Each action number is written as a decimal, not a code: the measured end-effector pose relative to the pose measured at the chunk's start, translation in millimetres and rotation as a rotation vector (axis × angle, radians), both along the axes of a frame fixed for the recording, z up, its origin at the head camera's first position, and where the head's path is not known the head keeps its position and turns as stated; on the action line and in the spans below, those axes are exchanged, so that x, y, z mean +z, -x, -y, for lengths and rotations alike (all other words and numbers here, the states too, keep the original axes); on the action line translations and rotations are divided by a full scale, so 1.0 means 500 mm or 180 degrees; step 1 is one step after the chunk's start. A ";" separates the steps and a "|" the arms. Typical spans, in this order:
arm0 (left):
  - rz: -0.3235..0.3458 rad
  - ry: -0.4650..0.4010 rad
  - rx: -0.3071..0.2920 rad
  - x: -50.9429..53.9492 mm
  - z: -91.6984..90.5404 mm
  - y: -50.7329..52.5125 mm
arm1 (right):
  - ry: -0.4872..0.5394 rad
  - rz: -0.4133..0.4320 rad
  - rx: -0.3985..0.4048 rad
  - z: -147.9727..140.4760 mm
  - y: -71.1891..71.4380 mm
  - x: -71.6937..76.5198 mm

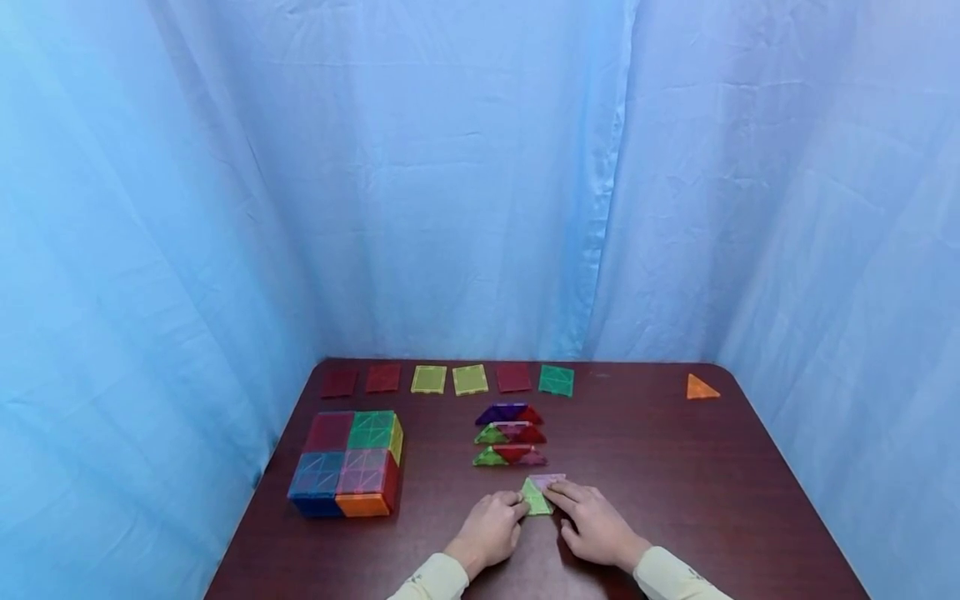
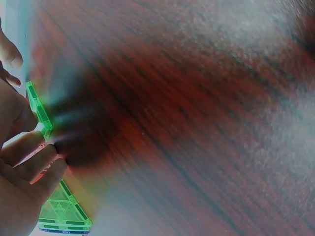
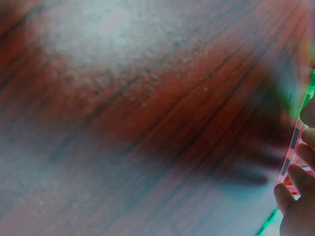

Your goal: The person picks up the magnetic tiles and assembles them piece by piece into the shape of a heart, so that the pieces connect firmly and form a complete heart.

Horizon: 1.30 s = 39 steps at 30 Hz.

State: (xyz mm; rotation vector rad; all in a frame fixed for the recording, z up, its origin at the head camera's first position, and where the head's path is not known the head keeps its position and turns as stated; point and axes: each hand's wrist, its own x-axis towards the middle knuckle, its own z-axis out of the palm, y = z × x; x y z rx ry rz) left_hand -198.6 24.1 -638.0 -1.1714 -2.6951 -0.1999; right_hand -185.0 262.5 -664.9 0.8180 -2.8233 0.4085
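A light green triangular tile and a pink tile lie side by side near the front middle of the table. My left hand touches the green tile's left side with its fingertips. From the right, my right hand rests its fingertips on the pink tile. Close behind them stand three low rows of triangles, the nearest one green, red and pink. At the left edge of the left wrist view, my left hand is beside green pieces. In the right wrist view my right hand touches a pink edge.
A block of coloured square tiles stands at the left of the table. Several flat squares, such as a yellow one, line the back edge. An orange triangle lies at the back right. Blue curtains surround the table.
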 end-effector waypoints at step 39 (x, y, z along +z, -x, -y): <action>0.0379 0.0612 0.0029 -0.008 -0.005 -0.003 | 0.0223 0.0478 -0.0250 -0.066 0.084 0.047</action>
